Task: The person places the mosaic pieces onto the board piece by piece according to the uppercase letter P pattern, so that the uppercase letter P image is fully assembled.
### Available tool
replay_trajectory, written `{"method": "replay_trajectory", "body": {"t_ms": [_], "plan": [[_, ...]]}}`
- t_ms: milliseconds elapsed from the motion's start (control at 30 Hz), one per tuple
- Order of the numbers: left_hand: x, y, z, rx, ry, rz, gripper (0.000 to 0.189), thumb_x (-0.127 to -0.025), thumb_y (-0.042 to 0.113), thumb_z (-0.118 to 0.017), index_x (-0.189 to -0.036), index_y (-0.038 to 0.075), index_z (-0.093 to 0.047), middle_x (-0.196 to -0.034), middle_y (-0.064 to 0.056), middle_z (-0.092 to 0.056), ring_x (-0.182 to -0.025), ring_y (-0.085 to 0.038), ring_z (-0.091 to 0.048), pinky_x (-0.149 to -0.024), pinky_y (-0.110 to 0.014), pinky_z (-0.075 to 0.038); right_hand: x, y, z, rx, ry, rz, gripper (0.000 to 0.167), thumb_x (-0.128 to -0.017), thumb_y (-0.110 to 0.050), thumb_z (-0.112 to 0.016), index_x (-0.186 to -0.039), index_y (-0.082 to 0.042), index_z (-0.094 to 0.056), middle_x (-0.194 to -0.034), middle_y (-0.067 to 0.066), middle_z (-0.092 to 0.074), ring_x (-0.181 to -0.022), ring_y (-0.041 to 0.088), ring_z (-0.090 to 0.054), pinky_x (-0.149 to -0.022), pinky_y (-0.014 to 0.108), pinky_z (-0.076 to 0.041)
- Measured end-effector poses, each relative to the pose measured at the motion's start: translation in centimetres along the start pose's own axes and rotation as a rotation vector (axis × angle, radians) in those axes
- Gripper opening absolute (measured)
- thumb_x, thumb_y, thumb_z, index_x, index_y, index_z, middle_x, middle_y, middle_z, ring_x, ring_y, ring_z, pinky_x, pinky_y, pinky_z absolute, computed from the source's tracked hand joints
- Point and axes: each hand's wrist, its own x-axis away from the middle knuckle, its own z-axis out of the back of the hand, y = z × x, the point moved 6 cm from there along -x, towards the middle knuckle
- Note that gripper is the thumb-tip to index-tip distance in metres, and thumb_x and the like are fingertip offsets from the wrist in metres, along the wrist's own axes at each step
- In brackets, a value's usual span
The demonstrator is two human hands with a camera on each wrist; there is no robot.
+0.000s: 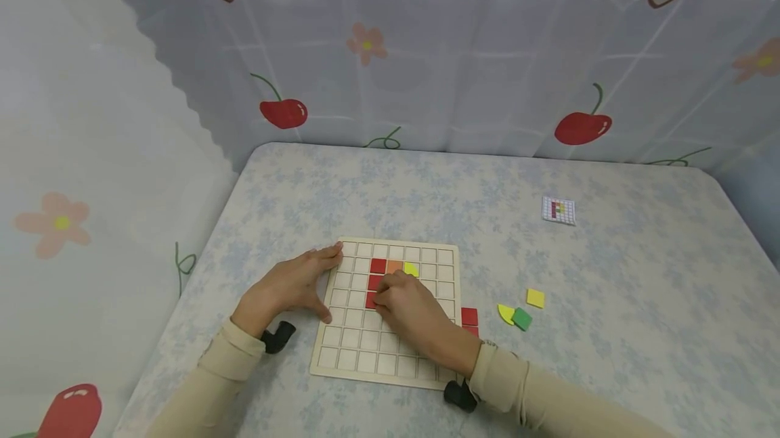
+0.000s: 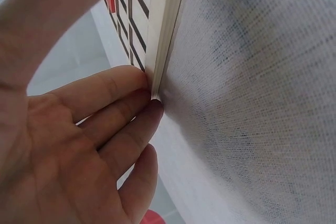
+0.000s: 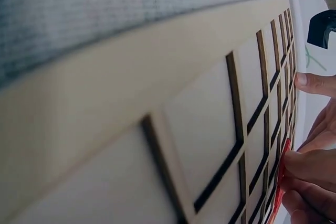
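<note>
A wooden grid board (image 1: pixel 347 359) lies on the cloth-covered table. My left hand (image 1: pixel 295 282) steadies its left side, straight fingers at the upper corner and thumb lower on the frame; in the left wrist view the fingertips touch the board's edge (image 2: pixel 167 14). With bent fingers my right hand (image 1: pixel 417 313) pinches a red square tile (image 1: pixel 370 300) at the grid, below two other red tiles in a column; whether it is fully seated is hidden. Right of the top red tile (image 1: pixel 378 266) sit an orange tile (image 1: pixel 395 267) and a yellow quarter-round tile (image 1: pixel 411 269).
Red tiles (image 1: pixel 469 317) lie against the board's right side, partly behind my right wrist. Farther right are a yellow quarter-round piece (image 1: pixel 506 315), a green square (image 1: pixel 522 319) and a yellow square (image 1: pixel 535 298). A small pattern card (image 1: pixel 558 210) lies toward the back right.
</note>
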Motion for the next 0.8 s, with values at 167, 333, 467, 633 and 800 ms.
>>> {"method": "replay_trajectory", "body": {"t_ms": [167,333,467,633,800], "plan": [[-0.1,0.0,-0.1,0.003,-0.004,0.001,0.111,-0.061,0.036,-0.094,-0.152,0.007,-0.038,-0.161,-0.007,-0.024,-0.141,-0.043,-0.031,-0.099,-0.054,-0.044,0.3,0.1,0.0,-0.003,-0.004,-0.014,0.011,-0.085,-0.004,-0.076,-0.094,-0.008,-0.08,-0.095,0.0,-0.068,-0.089,0.017,-0.061,-0.079,0.027,-0.052],[-0.1,-0.1,-0.2,0.01,-0.001,0.004,0.112,-0.061,0.035,-0.095,-0.152,0.006,-0.037,-0.161,-0.007,-0.024,-0.141,-0.044,-0.03,-0.098,-0.055,-0.044,0.5,0.1,0.0,-0.012,0.008,-0.003,0.015,-0.085,-0.001,-0.074,-0.098,-0.006,-0.078,-0.099,0.002,-0.071,-0.095,0.018,-0.063,-0.086,0.03,-0.052],[-0.2,-0.1,-0.3,0.004,-0.002,0.008,0.112,-0.06,0.035,-0.095,-0.152,0.006,-0.038,-0.161,-0.007,-0.025,-0.141,-0.043,-0.031,-0.099,-0.056,-0.043,0.8,0.1,0.2,-0.036,0.02,0.001,0.018,-0.086,0.001,-0.071,-0.101,-0.005,-0.078,-0.101,0.003,-0.073,-0.096,0.018,-0.065,-0.088,0.031,-0.052],[-0.3,0.0,-0.3,-0.014,0.005,0.003,0.112,-0.06,0.034,-0.095,-0.151,0.005,-0.038,-0.16,-0.009,-0.026,-0.14,-0.044,-0.032,-0.099,-0.057,-0.043,1.6,0.6,0.9,-0.071,0.052,0.01,0.021,-0.086,0.005,-0.068,-0.101,-0.006,-0.078,-0.102,0.002,-0.073,-0.099,0.017,-0.065,-0.088,0.032,-0.052],[-0.2,0.0,-0.4,-0.013,0.012,-0.001,0.112,-0.06,0.033,-0.096,-0.152,0.005,-0.038,-0.16,-0.01,-0.026,-0.14,-0.045,-0.032,-0.1,-0.058,-0.042,3.7,2.5,2.0,-0.118,0.087,-0.062,0.021,-0.084,0.004,-0.071,-0.103,-0.005,-0.077,-0.105,0.004,-0.073,-0.101,0.018,-0.065,-0.087,0.034,-0.053]]}}
